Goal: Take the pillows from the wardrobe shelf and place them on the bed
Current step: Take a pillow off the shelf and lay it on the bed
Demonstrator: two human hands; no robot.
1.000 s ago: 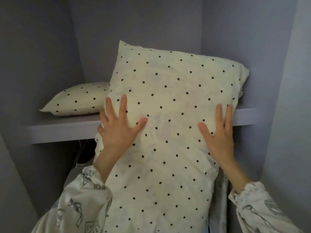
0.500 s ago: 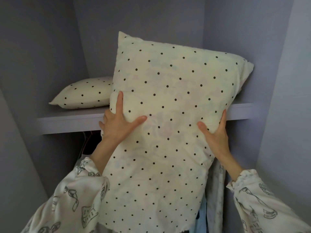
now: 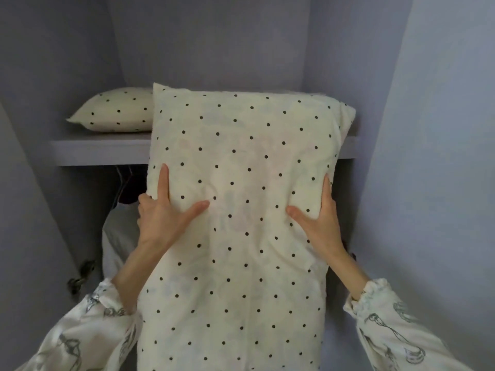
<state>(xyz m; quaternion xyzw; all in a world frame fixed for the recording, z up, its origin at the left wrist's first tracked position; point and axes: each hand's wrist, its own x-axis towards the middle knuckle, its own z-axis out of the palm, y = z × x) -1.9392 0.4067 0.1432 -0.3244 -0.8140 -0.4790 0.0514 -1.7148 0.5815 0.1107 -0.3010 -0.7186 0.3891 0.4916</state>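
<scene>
Cream, black-dotted front pillow (image 3: 241, 210) stands upright before the wardrobe shelf (image 3: 101, 153), gripped at its side edges by the left hand (image 3: 160, 218) and right hand (image 3: 318, 220), thumbs pressing its face. Second pillow (image 3: 115, 111) lies on that shelf, behind-left.

Showing no readable text, label, brand, number or sign anywhere.

Person wearing a loose white long-sleeved top: left sleeve (image 3: 80, 336) and right sleeve (image 3: 388, 333) showing grey sketch-like line drawings, cuffs gathering above bare wrists
</scene>
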